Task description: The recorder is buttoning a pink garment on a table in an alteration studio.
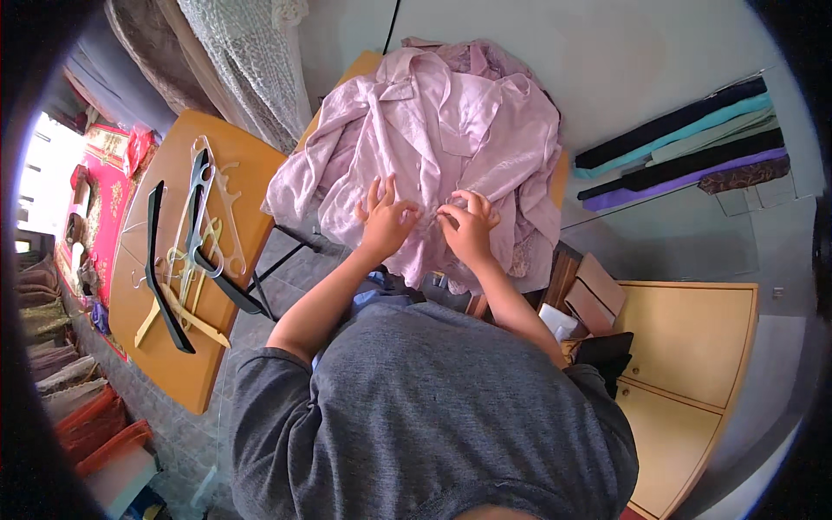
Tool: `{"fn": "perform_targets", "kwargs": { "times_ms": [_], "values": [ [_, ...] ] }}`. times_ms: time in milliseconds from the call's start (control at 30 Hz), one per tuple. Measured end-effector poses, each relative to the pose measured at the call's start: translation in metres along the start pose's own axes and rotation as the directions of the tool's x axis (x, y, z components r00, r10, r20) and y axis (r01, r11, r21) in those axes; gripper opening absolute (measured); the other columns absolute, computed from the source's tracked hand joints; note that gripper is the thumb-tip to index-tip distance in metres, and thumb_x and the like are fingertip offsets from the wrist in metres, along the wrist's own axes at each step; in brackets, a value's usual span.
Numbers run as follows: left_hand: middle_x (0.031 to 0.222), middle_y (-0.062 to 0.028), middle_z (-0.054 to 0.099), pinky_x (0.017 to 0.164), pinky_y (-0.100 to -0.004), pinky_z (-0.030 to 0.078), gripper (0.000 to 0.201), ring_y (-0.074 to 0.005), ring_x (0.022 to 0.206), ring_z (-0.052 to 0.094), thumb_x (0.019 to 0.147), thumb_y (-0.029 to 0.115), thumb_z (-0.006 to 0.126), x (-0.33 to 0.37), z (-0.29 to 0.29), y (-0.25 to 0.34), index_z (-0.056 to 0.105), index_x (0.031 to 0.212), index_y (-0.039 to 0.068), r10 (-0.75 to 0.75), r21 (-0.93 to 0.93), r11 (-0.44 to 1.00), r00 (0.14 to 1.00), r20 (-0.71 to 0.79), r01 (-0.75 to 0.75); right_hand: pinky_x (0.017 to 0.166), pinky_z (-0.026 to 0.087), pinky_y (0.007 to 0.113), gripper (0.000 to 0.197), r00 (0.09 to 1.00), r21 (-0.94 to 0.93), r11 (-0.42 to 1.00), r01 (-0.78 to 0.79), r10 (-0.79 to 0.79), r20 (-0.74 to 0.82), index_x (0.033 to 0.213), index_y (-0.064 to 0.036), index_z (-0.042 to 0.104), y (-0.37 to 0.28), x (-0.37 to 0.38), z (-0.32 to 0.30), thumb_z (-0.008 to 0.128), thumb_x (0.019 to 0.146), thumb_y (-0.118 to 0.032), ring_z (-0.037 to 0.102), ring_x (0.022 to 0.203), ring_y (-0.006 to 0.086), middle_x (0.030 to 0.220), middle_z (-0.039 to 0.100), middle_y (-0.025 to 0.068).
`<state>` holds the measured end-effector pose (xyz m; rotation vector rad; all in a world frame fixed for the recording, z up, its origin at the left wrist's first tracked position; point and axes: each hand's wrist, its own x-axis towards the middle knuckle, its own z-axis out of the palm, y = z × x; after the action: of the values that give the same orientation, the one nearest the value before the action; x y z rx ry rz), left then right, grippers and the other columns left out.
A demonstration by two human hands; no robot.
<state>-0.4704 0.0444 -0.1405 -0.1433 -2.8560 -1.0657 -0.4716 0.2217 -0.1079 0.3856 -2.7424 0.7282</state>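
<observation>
A pale pink, shiny collared shirt (416, 130) lies spread in front of me, its collar at the far side and its sleeves out to both sides. Both hands are at the lower part of its front opening, a short gap apart. My left hand (384, 224) pinches the left front edge between thumb and forefinger, with the other fingers raised. Opposite it, my right hand (469, 227) pinches the right front edge in the same way. Any button between the fingertips is too small to make out. More pink fabric (485, 52) lies beneath and beyond the shirt.
On the left, a wooden table (208, 373) bears several hangers (186, 260), black, clear and cream. Folded cloths (685, 139) lie on a glass surface at the right. Near my right elbow stand a light wood cabinet (685, 347) and boxes (598, 290). White lace fabric (251, 61) hangs behind.
</observation>
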Motion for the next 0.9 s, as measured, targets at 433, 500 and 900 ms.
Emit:
{"fn": "perform_targets", "kwargs": {
  "times_ms": [433, 500, 900],
  "values": [
    [0.146, -0.0149, 0.029, 0.096, -0.0672, 0.014, 0.019, -0.0350, 0.137, 0.016, 0.073, 0.030, 0.064, 0.038, -0.012, 0.007, 0.071, 0.083, 0.016, 0.183, 0.005, 0.983, 0.970, 0.162, -0.186, 0.096, 0.019, 0.045, 0.008, 0.973, 0.064, 0.981, 0.185, -0.192, 0.129, 0.078, -0.0172, 0.069, -0.003, 0.019, -0.025, 0.070, 0.070, -0.019, 0.040, 0.117, 0.0260, 0.114, 0.054, -0.0001],
    [0.146, -0.0149, 0.030, 0.096, -0.0681, 0.013, 0.019, -0.0353, 0.138, 0.014, 0.073, 0.030, 0.063, 0.043, -0.009, 0.003, 0.072, 0.083, 0.017, 0.234, -0.012, 0.972, 0.956, 0.180, -0.236, 0.095, 0.021, 0.045, 0.009, 0.978, 0.034, 0.990, 0.139, -0.142, 0.152, 0.079, -0.0145, 0.068, -0.004, 0.026, -0.012, 0.070, 0.072, -0.019, 0.041, 0.115, 0.0256, 0.114, 0.055, 0.0005],
    [0.146, -0.0113, 0.030, 0.094, -0.0649, 0.014, 0.017, -0.0345, 0.137, 0.015, 0.079, 0.031, 0.062, 0.051, -0.018, -0.011, 0.069, 0.088, 0.018, 0.303, -0.104, 0.952, 0.927, 0.220, -0.287, 0.094, 0.023, 0.045, 0.012, 0.995, 0.126, 0.990, -0.065, 0.054, 0.086, 0.082, -0.0137, 0.068, 0.005, 0.036, 0.015, 0.072, 0.072, -0.019, 0.040, 0.115, 0.0251, 0.115, 0.053, 0.0012]
  ]
}}
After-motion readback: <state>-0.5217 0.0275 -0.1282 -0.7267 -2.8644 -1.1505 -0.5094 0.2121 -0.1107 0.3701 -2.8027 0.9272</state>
